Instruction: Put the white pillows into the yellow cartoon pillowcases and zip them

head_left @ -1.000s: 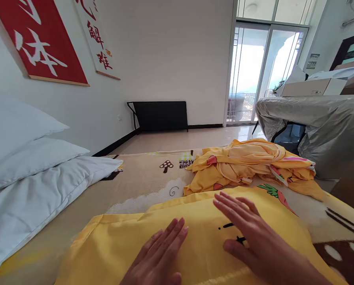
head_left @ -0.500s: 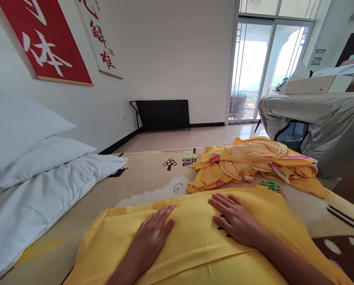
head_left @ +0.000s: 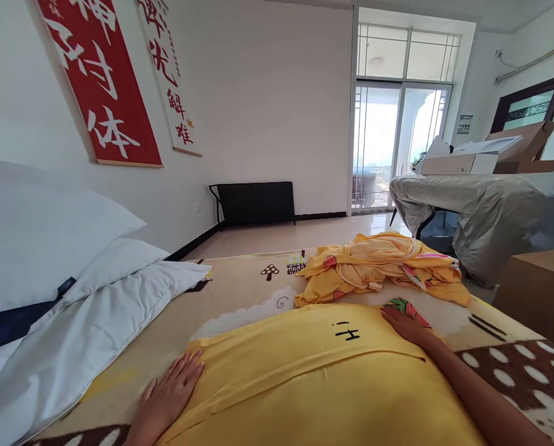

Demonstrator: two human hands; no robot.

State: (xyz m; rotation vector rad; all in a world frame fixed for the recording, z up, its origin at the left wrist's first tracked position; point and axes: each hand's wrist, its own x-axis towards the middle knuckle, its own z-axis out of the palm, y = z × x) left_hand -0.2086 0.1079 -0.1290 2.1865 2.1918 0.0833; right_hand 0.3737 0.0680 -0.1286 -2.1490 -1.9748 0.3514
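Observation:
A plump yellow pillow (head_left: 314, 378) in its pillowcase lies right in front of me on the patterned bedspread (head_left: 239, 279). Black lettering and a strawberry print show near its far edge, and a fold of cloth runs across its middle. My left hand (head_left: 172, 381) rests flat on the left edge of the pillowcase, fingers stretched out. On the far right corner, by the strawberry print, lies my right hand (head_left: 405, 325), palm down with its fingers extended. Neither hand grips anything.
Beyond the pillow is a crumpled heap of orange printed cloth (head_left: 374, 263). White pillows (head_left: 132, 310) are stacked at the left. A brown cardboard box (head_left: 536, 291) stands to the right, before a plastic-covered table (head_left: 481, 198) bearing opened boxes. A black folded frame (head_left: 257, 203) leans against the far wall.
My hands have slid apart, from the middle of the pillow to its left edge and far right corner. The lettering is now uncovered. My view has tilted up and turned a little right.

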